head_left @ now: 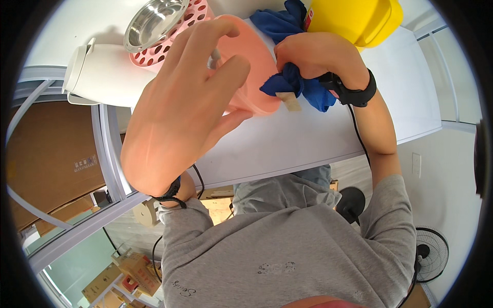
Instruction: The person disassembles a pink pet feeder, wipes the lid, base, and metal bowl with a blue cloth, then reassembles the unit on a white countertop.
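Note:
My left hand [177, 105] is curled around the near left side of a smooth pink plastic container [259, 66], fingers bent and thumb along its lower part. The container is tilted, and my hand hides much of it. A small shiny patch between my fingers is too covered to name. At the container's right edge, my right hand [313, 56] is closed on a bunched dark blue cloth [316, 95]. One fold hangs below the fist, next to a beige tag-like patch [290, 101]. More blue fabric [280, 23] lies behind that hand.
A shiny metal bowl [154, 23] rests on a pink holed basket [146, 57] at the back left, beside a white kettle-like jug [105, 74]. A yellow container [354, 20] stands at the back right. The white table [287, 138] has its front edge near my body.

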Tool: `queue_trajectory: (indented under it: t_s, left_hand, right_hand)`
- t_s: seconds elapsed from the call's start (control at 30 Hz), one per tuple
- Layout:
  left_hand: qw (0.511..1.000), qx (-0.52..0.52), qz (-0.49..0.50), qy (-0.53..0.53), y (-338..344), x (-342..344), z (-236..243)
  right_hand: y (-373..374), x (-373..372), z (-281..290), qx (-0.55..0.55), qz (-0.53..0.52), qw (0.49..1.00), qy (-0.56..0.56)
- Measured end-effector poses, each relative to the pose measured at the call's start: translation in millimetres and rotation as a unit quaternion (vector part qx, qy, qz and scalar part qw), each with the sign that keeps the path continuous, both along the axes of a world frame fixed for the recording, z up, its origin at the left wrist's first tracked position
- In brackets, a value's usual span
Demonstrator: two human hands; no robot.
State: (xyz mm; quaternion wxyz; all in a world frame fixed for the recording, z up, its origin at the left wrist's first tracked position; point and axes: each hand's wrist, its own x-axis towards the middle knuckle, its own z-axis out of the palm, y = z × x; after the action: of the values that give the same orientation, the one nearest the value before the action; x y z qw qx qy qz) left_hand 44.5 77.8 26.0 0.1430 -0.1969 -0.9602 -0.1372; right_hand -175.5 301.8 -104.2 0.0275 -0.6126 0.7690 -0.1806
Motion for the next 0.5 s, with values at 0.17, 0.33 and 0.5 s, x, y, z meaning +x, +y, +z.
queue_trajectory:
  t_s: [0.17, 0.33, 0.5]
  left_hand:
    - [1.0, -0.001, -0.022, -0.01, 4.5, -12.8, -12.5]
    - [1.0, 0.017, -0.022, -0.005, -2.3, -19.0, -17.6]
    - [0.998, 0.044, 0.019, -0.033, -7.4, -31.6, -22.0]
  right_hand:
    - [-8.5, 18.2, 47.0, 0.118, -0.025, 0.993, -0.002]
    - [-8.4, 0.3, 42.6, 0.142, -0.054, 0.988, 0.005]
    - [-8.1, 12.9, 118.9, 0.134, -0.143, 0.975, -0.106]
